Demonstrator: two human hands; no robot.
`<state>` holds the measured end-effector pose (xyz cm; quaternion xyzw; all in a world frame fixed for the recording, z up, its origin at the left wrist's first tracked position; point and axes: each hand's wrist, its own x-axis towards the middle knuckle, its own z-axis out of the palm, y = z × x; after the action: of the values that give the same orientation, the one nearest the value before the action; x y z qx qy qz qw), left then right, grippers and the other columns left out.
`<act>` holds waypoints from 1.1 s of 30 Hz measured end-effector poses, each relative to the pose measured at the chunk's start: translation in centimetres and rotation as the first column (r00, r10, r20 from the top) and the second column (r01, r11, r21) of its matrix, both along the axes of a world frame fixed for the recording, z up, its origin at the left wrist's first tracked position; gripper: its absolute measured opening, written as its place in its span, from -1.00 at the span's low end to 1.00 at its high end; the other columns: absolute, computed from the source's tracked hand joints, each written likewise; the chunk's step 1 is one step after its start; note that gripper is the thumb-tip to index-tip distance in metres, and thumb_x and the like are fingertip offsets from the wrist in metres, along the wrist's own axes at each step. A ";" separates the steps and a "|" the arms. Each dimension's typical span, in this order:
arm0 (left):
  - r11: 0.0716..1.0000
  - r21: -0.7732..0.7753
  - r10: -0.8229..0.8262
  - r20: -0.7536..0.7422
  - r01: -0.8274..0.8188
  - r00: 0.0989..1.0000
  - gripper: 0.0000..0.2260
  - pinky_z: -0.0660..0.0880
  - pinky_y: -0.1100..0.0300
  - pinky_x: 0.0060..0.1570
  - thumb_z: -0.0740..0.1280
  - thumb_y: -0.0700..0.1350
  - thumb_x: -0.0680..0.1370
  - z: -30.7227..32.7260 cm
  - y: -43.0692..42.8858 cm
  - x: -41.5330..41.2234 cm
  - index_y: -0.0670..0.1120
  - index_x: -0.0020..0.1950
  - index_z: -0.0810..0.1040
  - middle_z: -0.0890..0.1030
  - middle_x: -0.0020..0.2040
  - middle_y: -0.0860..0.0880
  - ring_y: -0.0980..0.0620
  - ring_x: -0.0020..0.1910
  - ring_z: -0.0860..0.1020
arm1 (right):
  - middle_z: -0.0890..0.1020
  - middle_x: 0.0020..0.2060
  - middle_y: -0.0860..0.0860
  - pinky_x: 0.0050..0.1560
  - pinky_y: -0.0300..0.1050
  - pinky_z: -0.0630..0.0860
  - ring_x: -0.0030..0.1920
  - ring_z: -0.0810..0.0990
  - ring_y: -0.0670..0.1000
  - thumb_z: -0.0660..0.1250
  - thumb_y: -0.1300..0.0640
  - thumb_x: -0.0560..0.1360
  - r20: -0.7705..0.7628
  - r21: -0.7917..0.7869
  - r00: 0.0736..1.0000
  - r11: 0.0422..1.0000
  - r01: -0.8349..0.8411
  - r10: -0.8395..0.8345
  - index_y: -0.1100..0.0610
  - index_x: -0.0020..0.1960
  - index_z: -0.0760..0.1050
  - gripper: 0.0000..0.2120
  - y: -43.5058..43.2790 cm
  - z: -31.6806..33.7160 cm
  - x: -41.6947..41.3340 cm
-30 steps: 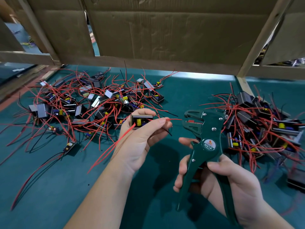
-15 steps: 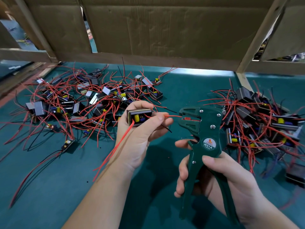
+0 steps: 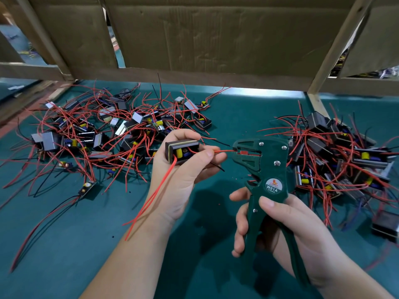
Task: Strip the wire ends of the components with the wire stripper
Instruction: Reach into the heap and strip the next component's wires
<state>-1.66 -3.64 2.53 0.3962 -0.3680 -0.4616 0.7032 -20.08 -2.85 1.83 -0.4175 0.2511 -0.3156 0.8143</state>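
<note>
Left hand [image 3: 183,180] gripping component [image 3: 183,150], red wire [image 3: 224,150] running rightward into wire stripper [image 3: 271,161] head, right hand [image 3: 291,223] clasping its upright handles

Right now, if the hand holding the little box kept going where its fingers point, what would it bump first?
Most likely the stripper: the left hand points its fingers right at its head, and the red wire it pinches reaches into the mouth. Depth is hard to judge here.

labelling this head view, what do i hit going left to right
left pile of components → component gripped by the left hand → red wire → wire stripper in the right hand → right pile of components
</note>
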 end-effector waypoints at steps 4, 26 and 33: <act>1.000 -0.009 -0.015 0.005 0.015 1.000 -0.76 0.56 0.28 -0.32 0.37 -0.29 0.41 -0.1 0.1 0.0 0.07 -0.12 0.57 0.67 -0.24 -0.07 -0.02 -0.21 0.70 | 0.53 -0.29 0.26 -0.23 0.19 0.52 -0.32 0.56 0.26 0.55 -0.05 0.29 0.030 0.015 0.999 1.000 -0.018 0.018 0.28 0.10 0.55 -0.46 0.0 -0.1 0.0; 0.994 0.106 0.029 0.067 -0.036 0.997 -0.85 0.42 0.32 -0.46 0.44 -0.15 0.42 -0.6 -0.6 0.2 0.00 -0.15 0.48 0.63 -0.35 -0.05 0.10 -0.39 0.55 | 0.43 -0.46 0.11 -0.54 -0.05 0.45 -0.56 0.41 0.10 0.34 -0.16 0.28 -0.157 0.118 0.945 0.944 0.308 -0.288 0.12 -0.31 0.51 -0.68 -1.2 1.4 -0.9; 0.994 0.073 -0.052 -0.290 0.076 0.956 -0.74 0.49 0.36 -0.40 0.51 -0.23 0.29 0.0 -0.7 0.5 -0.05 -0.13 0.51 0.66 -0.30 -0.05 0.15 -0.40 0.57 | 0.51 -0.34 0.22 -0.36 0.12 0.54 -0.41 0.53 0.21 0.60 -0.12 0.07 -0.019 0.187 1.000 0.982 0.027 -0.024 0.20 -0.13 0.59 -0.47 -0.8 0.7 -0.9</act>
<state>-1.20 -4.37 2.53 0.3418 -0.2546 -0.5518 0.7169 -21.01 -3.67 2.56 -0.3385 0.2919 -0.2976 0.8436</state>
